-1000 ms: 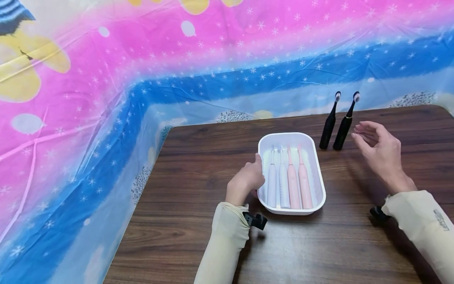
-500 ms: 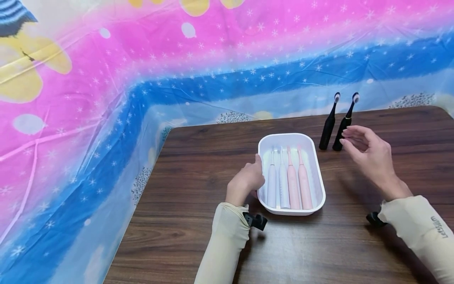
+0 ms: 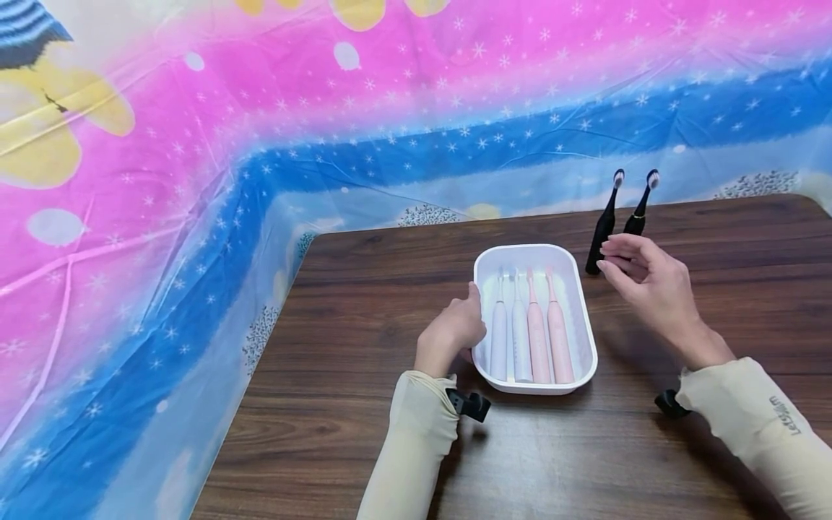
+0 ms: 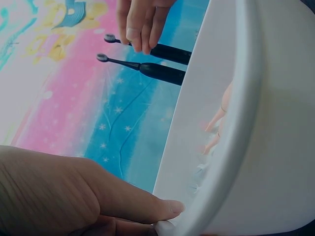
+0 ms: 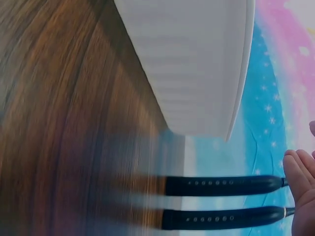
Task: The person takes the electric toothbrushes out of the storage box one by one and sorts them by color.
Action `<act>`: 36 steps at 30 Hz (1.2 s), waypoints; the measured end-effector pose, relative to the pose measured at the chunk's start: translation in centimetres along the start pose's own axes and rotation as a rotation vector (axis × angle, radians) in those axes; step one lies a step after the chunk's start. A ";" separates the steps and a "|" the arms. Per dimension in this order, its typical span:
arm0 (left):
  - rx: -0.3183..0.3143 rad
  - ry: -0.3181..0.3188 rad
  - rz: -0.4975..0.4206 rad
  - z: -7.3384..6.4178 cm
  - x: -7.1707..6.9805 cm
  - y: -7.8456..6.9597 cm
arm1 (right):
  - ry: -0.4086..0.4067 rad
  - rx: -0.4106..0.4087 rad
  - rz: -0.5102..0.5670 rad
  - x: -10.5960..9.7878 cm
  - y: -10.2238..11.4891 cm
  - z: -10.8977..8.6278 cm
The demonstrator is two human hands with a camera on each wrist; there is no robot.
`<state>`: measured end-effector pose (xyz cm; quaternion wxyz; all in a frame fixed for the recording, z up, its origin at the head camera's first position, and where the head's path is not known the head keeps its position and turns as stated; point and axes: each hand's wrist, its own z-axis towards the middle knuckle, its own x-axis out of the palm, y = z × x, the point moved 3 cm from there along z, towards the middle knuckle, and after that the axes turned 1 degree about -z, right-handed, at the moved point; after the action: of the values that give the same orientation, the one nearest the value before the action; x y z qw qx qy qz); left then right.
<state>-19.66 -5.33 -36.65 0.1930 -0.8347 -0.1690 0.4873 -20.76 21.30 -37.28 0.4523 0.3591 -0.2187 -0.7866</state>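
Observation:
My left hand (image 3: 451,328) grips the left rim of a white plastic basin (image 3: 533,388), its thumb on the edge in the left wrist view. Inside lie two pale lavender electric toothbrushes (image 3: 498,339) and two pink electric toothbrushes (image 3: 559,343), side by side with heads toward the back. Two black electric toothbrushes stand upright behind the basin's right corner: a left one (image 3: 601,235) and a right one (image 3: 635,222). My right hand (image 3: 656,285) is in front of them, fingers loosely bent and holding nothing. In the head view it hides the right one's lower handle.
The dark wooden table (image 3: 344,310) carries everything and ends near the toothbrushes at the back. Behind it hangs a pink and blue patterned cloth (image 3: 416,137). A black wrist camera (image 3: 469,404) sits on the left sleeve.
My right hand has moved left, from beside the right black toothbrush to in front of it. My left hand, the basin and the toothbrushes have stayed put.

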 end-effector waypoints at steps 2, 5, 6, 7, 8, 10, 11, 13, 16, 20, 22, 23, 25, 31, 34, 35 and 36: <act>0.000 -0.001 0.002 0.0 0.0 0.0 | 0.017 -0.004 0.014 0.4 0.2 0.0; -0.002 0.000 0.001 0.0 0.0 0.0 | 0.039 -0.003 0.031 0.9 1.0 0.0; -0.003 0.000 0.001 0.0 0.0 0.0 | 0.046 -0.004 0.037 1.0 1.3 0.0; -0.003 0.001 -0.002 0.0 0.0 0.0 | 0.055 -0.006 0.043 1.2 1.6 0.0; -0.004 0.001 -0.004 0.0 0.0 0.0 | 0.065 -0.008 0.052 1.3 1.8 0.0; -0.007 0.003 -0.006 0.0 0.0 0.0 | 0.087 -0.009 0.050 1.6 2.2 0.0; -0.007 0.004 -0.009 0.0 0.0 0.0 | 0.099 -0.010 0.047 1.8 2.2 -0.1; -0.006 0.003 0.000 0.0 0.0 0.1 | 0.126 -0.006 0.038 2.1 2.0 -0.1; -0.004 0.001 0.010 0.0 0.0 0.1 | 0.161 0.005 0.028 2.6 2.0 -0.2; -0.003 0.002 0.006 0.0 0.0 0.1 | 0.187 -0.003 0.019 3.2 2.2 -0.2; -0.004 0.005 -0.004 0.0 0.0 0.0 | 0.198 -0.012 0.010 3.5 2.4 -0.2; -0.004 0.007 -0.010 0.0 0.0 0.0 | 0.203 -0.015 0.007 3.6 2.5 -0.2; -0.004 0.010 -0.020 0.0 0.0 0.0 | 0.214 -0.011 0.010 3.8 2.6 -0.2; -0.004 0.008 -0.017 0.0 0.0 0.1 | 0.263 0.059 0.025 4.4 3.3 -0.1; -0.002 0.005 -0.013 0.1 0.0 0.1 | 0.286 0.094 0.029 4.6 3.5 -0.1; -0.001 0.006 -0.012 0.1 0.0 0.1 | 0.294 0.105 0.025 4.6 3.6 -0.2; 0.000 0.006 -0.011 0.1 0.0 0.1 | 0.302 0.114 0.024 4.7 3.6 -0.2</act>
<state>-19.73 -5.42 -36.69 0.1961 -0.8352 -0.1732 0.4837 -20.16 15.41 -36.69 0.4683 0.4957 -0.1967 -0.7044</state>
